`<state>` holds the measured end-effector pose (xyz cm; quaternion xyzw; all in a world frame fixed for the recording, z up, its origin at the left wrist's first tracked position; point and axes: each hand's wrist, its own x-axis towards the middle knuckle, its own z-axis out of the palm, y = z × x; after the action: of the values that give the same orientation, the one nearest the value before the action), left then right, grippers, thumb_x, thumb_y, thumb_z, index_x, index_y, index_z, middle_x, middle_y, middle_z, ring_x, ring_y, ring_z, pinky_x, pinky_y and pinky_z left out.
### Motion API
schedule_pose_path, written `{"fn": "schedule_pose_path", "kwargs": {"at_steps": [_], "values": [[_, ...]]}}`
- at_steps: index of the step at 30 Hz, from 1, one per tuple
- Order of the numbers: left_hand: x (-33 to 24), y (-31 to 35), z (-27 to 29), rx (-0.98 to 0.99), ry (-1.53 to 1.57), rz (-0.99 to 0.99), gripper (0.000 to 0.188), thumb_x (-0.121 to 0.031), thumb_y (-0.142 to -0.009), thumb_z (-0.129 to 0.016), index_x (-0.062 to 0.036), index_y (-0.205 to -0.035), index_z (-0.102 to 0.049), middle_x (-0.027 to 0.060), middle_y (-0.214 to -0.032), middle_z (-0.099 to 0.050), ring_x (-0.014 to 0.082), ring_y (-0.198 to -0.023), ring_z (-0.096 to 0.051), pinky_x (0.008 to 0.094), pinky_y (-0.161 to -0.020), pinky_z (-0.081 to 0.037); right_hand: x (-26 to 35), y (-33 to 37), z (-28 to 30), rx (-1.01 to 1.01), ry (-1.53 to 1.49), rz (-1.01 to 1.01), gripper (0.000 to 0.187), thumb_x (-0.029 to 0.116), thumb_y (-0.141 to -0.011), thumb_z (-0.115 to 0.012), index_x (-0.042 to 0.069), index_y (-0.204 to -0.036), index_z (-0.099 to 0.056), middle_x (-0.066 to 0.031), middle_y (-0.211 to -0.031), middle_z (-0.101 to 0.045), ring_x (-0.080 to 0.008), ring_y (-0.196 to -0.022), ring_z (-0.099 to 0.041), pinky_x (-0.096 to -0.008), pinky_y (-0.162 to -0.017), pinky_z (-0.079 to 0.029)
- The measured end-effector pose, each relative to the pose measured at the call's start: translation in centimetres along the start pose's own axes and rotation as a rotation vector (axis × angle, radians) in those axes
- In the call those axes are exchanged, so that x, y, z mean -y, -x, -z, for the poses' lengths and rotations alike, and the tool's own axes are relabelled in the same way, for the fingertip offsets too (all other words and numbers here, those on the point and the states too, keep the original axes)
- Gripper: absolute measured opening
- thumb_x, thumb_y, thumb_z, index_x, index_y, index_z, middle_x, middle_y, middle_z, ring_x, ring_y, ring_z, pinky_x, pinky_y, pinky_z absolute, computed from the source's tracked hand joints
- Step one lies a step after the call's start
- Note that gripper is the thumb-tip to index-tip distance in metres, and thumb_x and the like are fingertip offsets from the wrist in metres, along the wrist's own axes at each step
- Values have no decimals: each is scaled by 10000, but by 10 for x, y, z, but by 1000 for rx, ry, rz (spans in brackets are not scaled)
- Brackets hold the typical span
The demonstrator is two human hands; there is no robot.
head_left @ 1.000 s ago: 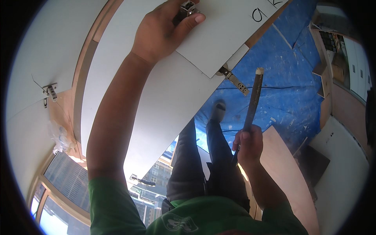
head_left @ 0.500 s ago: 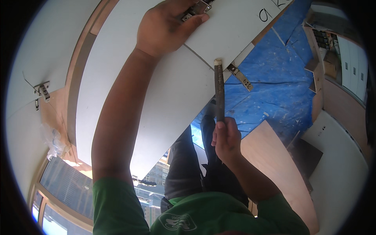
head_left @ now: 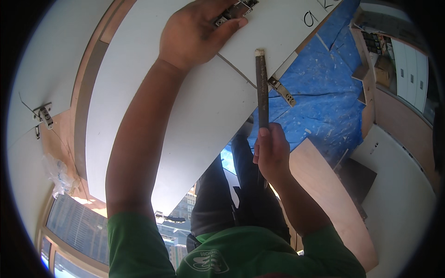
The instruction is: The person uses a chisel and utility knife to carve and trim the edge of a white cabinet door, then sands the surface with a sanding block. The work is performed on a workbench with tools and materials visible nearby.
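My left hand (head_left: 187, 39) is closed on a metal cabinet hinge (head_left: 242, 8) at the far end of a white board (head_left: 199, 116), pressing it against the surface. Part of that hinge is hidden by the fingers and the top of the picture. In my right hand (head_left: 273, 155) is a dark round rod (head_left: 262, 92) with a worn, pale tip. It points away from me over the board's right edge; what kind of tool it is I cannot tell. Close to the rod, another hinge (head_left: 282, 91) sticks out past that edge.
Blue sheeting (head_left: 320, 88) covers the floor on the right. A bare wood panel (head_left: 320, 180), a dark board (head_left: 357, 178) and a white panel (head_left: 403, 185) lie nearer on that side. At left are a hinge (head_left: 45, 115) on a white panel and a clear plastic bag (head_left: 59, 173).
My right hand has moved up and slightly right, carrying the rod farther over the white board. My left hand keeps its hold on the hinge. The whole view has shifted slightly.
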<state>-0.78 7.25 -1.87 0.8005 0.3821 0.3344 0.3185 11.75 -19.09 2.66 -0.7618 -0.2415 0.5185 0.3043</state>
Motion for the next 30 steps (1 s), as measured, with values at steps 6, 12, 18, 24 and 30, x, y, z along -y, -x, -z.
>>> {"fn": "schedule_pose_path", "kwargs": {"at_steps": [6, 12, 18, 24, 30], "values": [[-2, -1, 1, 39, -32, 36, 412, -227, -897, -810, 65, -1172, -713, 247, -1296, -700, 351, -1176, -708, 384, -1011, -556, 15, -2, 1, -51, -1, 18, 255, 270, -1123, -488, 39, -1015, -511, 6, -648, -517, -56, -499, -486, -252, -452, -405], [9, 2, -6, -4, 17, -14, 398, -213, -893, -813, 63, -1162, -716, 250, -1288, -703, 349, -1177, -707, 382, -1018, -555, 18, -19, 1, -66, -9, -38, 382, 418, -1111, -465, 46, -1040, -515, -12, -629, -496, -98, -483, -501, -260, -453, -437], [8, -2, -5, -9, -12, -41, 381, -197, -887, -815, 65, -1147, -719, 250, -1270, -711, 352, -1167, -711, 380, -1016, -558, -2, 1, 0, -10, 49, 61, 266, 292, -1116, -498, 43, -1025, -519, 1, -643, -501, -63, -506, -491, -248, -459, -429], [-4, -2, 6, 63, -130, 41, 537, -226, -930, -744, 36, -1374, -594, 233, -1453, -598, 367, -1360, -572, 442, -1133, -467, 38, -21, 19, -165, -119, -112, 330, 370, -1103, -462, 52, -1029, -506, -36, -638, -506, -137, -482, -511, -289, -454, -437], [-41, 69, -8, -114, -325, -61, 448, -90, -925, -687, -7, -1356, -602, 173, -1471, -585, 349, -1389, -522, 481, -1149, -432, 6, 22, 89, -196, -104, -73, 291, 343, -1118, -488, 69, -1023, -505, -11, -639, -492, -84, -461, -474, -259, -423, -424]]}}
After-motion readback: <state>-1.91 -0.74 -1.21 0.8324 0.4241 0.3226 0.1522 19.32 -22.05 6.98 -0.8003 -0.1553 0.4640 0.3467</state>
